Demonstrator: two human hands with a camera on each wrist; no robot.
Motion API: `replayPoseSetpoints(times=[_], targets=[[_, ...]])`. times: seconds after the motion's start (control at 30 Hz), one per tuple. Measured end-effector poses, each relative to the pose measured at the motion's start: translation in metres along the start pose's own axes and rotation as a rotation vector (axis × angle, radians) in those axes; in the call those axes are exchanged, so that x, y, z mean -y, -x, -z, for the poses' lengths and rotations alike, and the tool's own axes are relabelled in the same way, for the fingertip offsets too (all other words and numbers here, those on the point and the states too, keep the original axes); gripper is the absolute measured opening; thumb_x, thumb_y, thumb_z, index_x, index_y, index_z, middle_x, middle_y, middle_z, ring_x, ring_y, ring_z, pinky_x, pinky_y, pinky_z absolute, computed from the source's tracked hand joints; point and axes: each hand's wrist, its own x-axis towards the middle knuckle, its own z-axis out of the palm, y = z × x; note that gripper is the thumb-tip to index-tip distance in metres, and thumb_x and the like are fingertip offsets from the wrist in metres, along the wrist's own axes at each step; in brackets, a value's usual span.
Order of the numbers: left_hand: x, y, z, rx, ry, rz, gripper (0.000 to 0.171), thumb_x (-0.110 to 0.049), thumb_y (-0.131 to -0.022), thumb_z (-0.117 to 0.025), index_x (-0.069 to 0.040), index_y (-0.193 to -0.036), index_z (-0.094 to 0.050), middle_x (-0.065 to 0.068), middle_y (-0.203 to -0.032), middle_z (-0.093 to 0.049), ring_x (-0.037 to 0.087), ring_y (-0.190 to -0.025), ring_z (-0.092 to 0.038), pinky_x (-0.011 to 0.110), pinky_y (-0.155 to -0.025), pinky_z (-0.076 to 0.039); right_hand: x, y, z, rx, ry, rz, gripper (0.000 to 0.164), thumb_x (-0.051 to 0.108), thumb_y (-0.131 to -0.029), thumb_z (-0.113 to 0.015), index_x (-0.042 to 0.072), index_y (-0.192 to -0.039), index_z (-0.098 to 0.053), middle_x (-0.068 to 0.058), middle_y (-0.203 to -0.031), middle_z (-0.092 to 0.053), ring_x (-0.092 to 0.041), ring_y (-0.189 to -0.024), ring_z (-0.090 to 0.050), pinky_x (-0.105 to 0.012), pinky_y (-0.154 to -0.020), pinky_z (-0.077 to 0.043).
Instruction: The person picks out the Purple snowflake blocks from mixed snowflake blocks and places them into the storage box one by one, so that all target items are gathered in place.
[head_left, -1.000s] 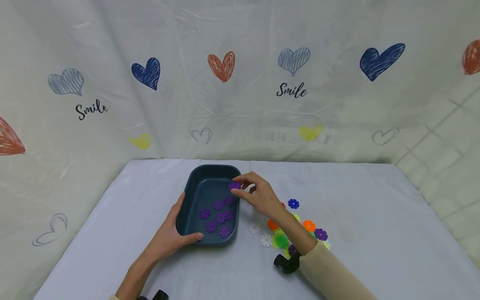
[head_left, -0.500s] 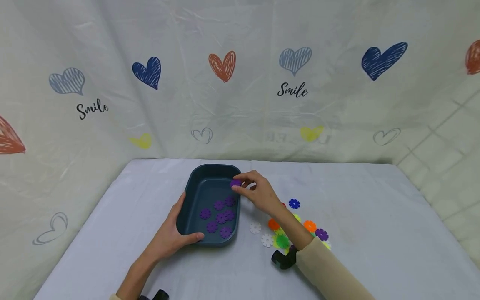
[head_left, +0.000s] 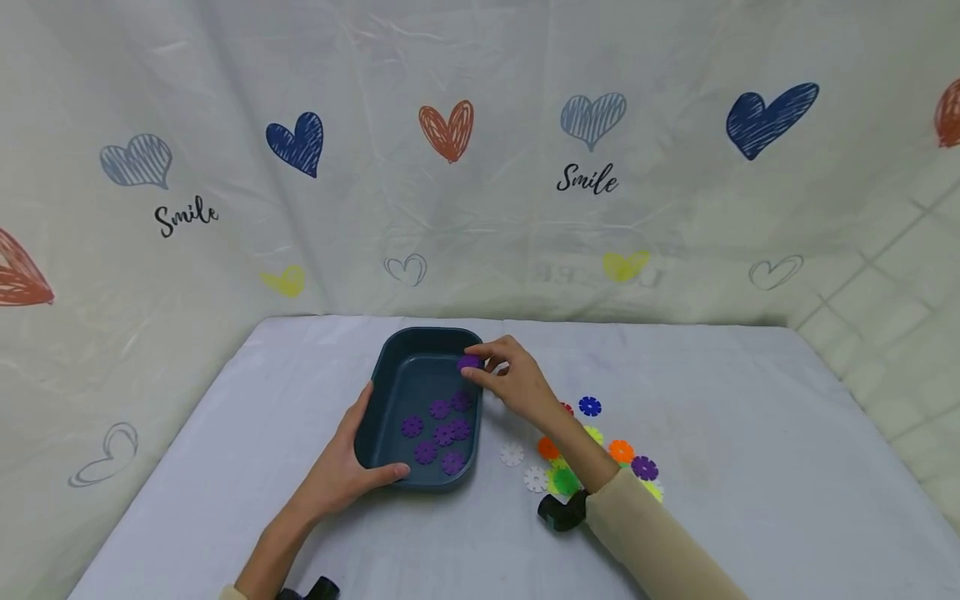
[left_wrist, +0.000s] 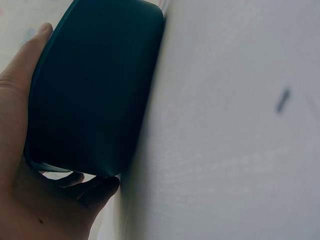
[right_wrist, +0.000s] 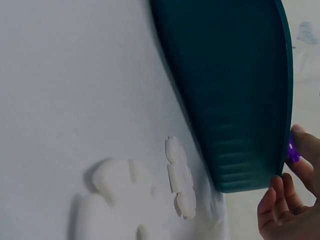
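Observation:
A dark teal rectangular tray (head_left: 408, 375) sits on the white cloth, with several purple snowflake discs (head_left: 412, 427) lying in its near and right part. My left hand (head_left: 343, 473) grips the tray's near left corner, thumb at the front rim and fingers along the left wall. Over the tray's far right rim, my right hand (head_left: 523, 390) pinches one purple snowflake disc (head_left: 467, 362) between thumb and fingers. In the right wrist view that disc (right_wrist: 292, 151) shows partly behind the rim. The left wrist view shows mostly the tray's outer wall (left_wrist: 95, 90).
Right of the tray lies a loose group of snowflake discs: white (head_left: 536, 479), green (head_left: 566, 481), orange (head_left: 621, 452), blue (head_left: 590, 406) and purple (head_left: 644, 467). The right forearm hides part of it. A hanging sheet (head_left: 480, 208) printed with hearts stands behind the table.
My right hand has edged slightly away from me along the tray's right rim, the purple disc still in its pinch. The left hand keeps its grip on the tray.

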Motion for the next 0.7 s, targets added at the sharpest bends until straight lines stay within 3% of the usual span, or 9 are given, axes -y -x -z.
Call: replayPoseSetpoints(times=[0.37,0.5,0.7], targets=[[-0.0002,-0.0013,-0.0004,0.000,0.007,-0.001,0.127,-0.041,-0.078,-0.090,-0.034,-0.169,-0.001,0.012,-0.177,-0.007,0.044,-0.160,-0.018,0.073,-0.119,-0.026,-0.0006,-0.0074,-0.0041,-0.007,0.014,-0.005,0.044,0.033,-0.096,-0.077,0.015,-0.136,-0.071,-0.010,-0.115,-0.057,-0.020,-0.096,-0.057,-0.030,-0.077,-0.045],[-0.0011,-0.0006,0.0000,-0.001,0.007,0.001,0.127,-0.040,-0.078,-0.090,-0.034,-0.169,-0.001,0.013,-0.177,-0.007,0.044,-0.160,-0.018,0.073,-0.120,-0.026,0.0007,-0.0074,-0.0037,0.009,0.013,-0.002,0.050,0.033,-0.096,-0.076,0.019,-0.143,-0.065,-0.011,-0.120,-0.058,-0.022,-0.098,-0.059,-0.032,-0.080,-0.048],[-0.0006,-0.0005,-0.0006,-0.005,-0.002,0.007,0.127,-0.041,-0.078,-0.090,-0.036,-0.168,-0.001,0.012,-0.177,-0.007,0.044,-0.160,-0.018,0.073,-0.119,-0.027,0.0020,-0.0027,0.0000,0.015,-0.011,-0.016,0.047,0.035,-0.098,-0.074,0.017,-0.141,-0.066,-0.014,-0.125,-0.060,-0.024,-0.104,-0.063,-0.036,-0.088,-0.053]])
